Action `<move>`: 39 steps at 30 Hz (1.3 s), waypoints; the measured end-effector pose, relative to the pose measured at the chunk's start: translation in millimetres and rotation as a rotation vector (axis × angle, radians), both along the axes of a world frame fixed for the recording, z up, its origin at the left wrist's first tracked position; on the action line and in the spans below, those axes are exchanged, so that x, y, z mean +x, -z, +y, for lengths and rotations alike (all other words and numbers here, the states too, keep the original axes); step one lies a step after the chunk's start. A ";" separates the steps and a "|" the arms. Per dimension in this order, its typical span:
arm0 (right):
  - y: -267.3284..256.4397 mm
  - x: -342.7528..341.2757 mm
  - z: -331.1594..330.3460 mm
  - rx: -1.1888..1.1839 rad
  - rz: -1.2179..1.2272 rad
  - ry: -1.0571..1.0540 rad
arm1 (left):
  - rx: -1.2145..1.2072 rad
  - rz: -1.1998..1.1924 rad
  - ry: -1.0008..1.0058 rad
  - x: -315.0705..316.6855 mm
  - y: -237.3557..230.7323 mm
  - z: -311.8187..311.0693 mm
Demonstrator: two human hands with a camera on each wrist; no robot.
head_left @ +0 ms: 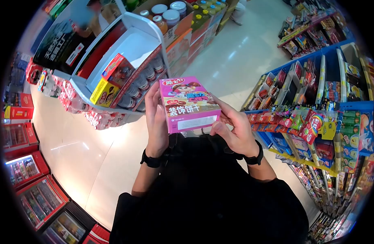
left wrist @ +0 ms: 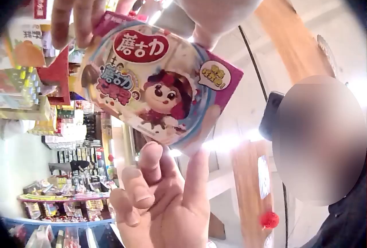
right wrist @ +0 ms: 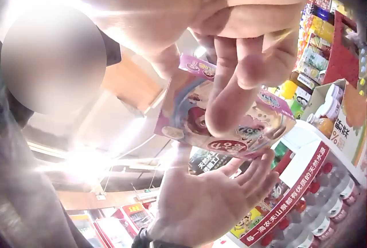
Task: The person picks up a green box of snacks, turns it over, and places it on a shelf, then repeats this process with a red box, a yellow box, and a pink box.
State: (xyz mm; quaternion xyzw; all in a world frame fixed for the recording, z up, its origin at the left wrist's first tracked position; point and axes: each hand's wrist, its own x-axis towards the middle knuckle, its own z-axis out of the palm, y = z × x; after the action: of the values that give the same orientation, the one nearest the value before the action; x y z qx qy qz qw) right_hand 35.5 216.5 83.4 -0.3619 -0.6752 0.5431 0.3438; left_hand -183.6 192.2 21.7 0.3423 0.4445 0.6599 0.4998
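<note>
A pink biscuit box (head_left: 189, 106) with a cartoon character on its front is held before the chest, tilted, between two hands. At its left side is my left hand (head_left: 156, 122), thumb along the near edge and fingers reaching behind. My right hand (head_left: 237, 129) grips the lower right corner, thumb at the near end and fingers under it. From below, the left wrist view shows the box's (left wrist: 155, 82) printed face between both hands. In the right wrist view, my right hand's fingers cross the underside of the box (right wrist: 229, 119).
A white display stand (head_left: 126, 44) with bottled water and small boxes (head_left: 111, 79) stands ahead to the left. Snack shelves (head_left: 313, 101) line the right side. Red-framed cabinets (head_left: 40, 199) run along the lower left, and pale tiled floor (head_left: 85, 154) lies between.
</note>
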 end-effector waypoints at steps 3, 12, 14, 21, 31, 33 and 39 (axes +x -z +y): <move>-0.1 5.3 1.4 0.053 0.022 0.053 | 0.022 -0.037 0.046 7.2 1.0 7.0; -7.9 0.4 7.3 0.081 0.020 0.166 | -0.004 -0.035 0.138 5.7 2.0 21.2; -6.5 -7.5 9.6 0.129 0.009 0.178 | -0.005 -0.033 0.141 -0.7 3.2 23.3; 0.6 -42.9 23.3 0.175 0.035 0.143 | -0.011 -0.075 0.120 -33.9 2.8 27.0; 7.1 -80.6 44.0 0.057 0.013 0.057 | 0.006 -0.100 0.057 -72.4 11.1 29.0; 7.3 -89.5 47.3 0.056 0.050 0.084 | 0.002 -0.100 0.045 -77.1 14.8 29.4; 7.1 -93.1 63.2 -0.018 0.057 0.079 | -0.020 -0.087 0.058 -83.4 14.9 41.1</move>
State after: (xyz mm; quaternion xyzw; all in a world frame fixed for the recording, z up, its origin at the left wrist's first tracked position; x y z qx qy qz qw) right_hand -57.6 279.7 76.3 -0.3757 -0.6454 0.5453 0.3808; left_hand -267.0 233.3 6.8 0.3211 0.4189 0.6547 0.5411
